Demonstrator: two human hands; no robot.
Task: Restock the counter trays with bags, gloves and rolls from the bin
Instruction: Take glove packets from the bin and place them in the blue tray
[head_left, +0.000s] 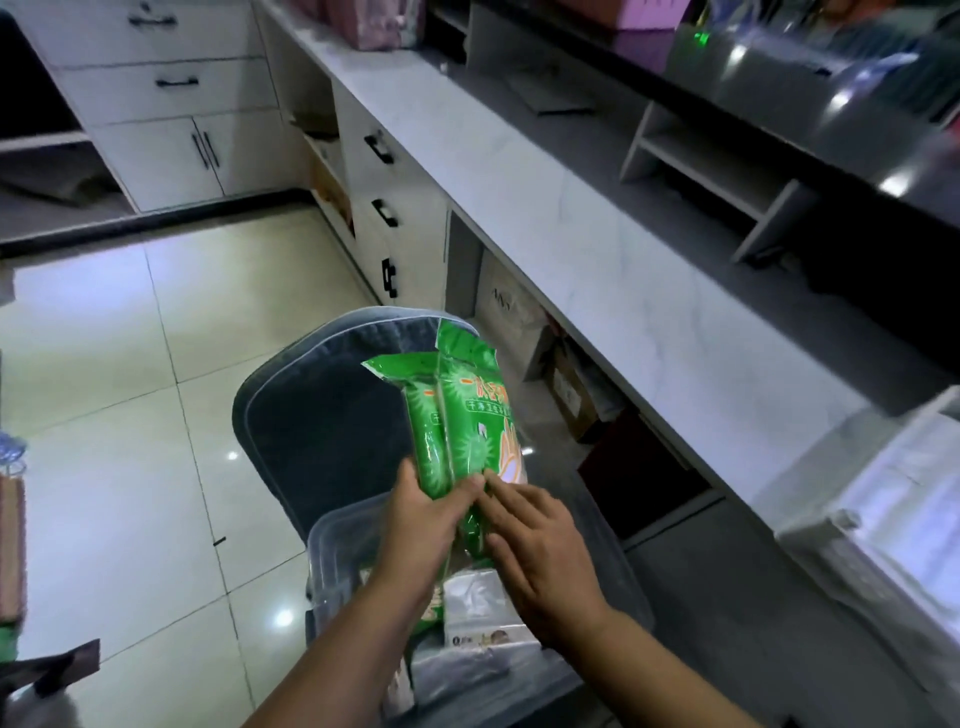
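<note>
Green printed plastic packets (457, 415), two of them pressed side by side, are held upright above a clear plastic bin (332, 551) that sits on a dark grey cushioned chair (322, 415) just beside the near edge of the white marble counter (597, 249). The left hand (423, 525) reaches up from the lower middle of the view, forearm rising steeply, its thumb and fingers clamped around the lower end of the packets. The right hand (540, 545) comes in from the lower right with its fingers extended and slightly spread; the fingertips touch the packets' bottom edge without closing round it. Both packets are glossy, with a starburst pattern, orange lettering and a pale hand drawing on the right one. Their long axis runs nearly vertically, top ends pointing away from the person and leaning slightly left. Inside the bin lie pale wrapped packs (478, 623).
</note>
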